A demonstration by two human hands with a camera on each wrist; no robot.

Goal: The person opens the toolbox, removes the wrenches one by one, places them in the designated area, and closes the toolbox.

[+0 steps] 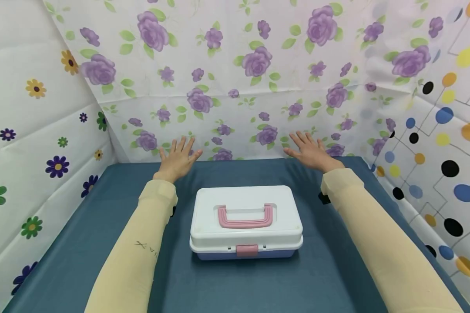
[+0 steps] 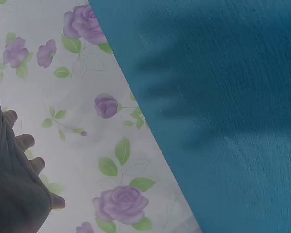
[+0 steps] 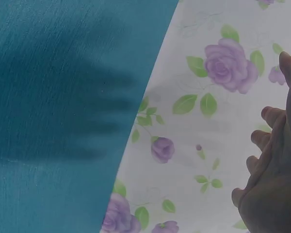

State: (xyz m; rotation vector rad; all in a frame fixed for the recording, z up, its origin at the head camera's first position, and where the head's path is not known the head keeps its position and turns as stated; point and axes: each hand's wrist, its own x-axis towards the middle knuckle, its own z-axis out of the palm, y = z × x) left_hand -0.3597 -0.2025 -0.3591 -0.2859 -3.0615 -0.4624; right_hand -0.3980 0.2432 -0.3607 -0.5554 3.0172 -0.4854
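Left hand (image 1: 178,157): fingers (image 1: 181,144) straight, spread apart, holding nothing, palm down above far edge of worktop (image 1: 102,243). Right hand (image 1: 310,152): fingers (image 1: 300,139) likewise straight, apart, holding nothing, near back wall. Both hands well apart, beyond box on either side. White box (image 1: 246,221) sits on blue worktop between forearms, lid closed, pink handle (image 1: 245,216) lying flat in lid recess, pink latch (image 1: 247,250) at front. Cream sleeves (image 1: 141,243) cover both arms. Purple-rose cloth (image 1: 235,78) forms back wall.
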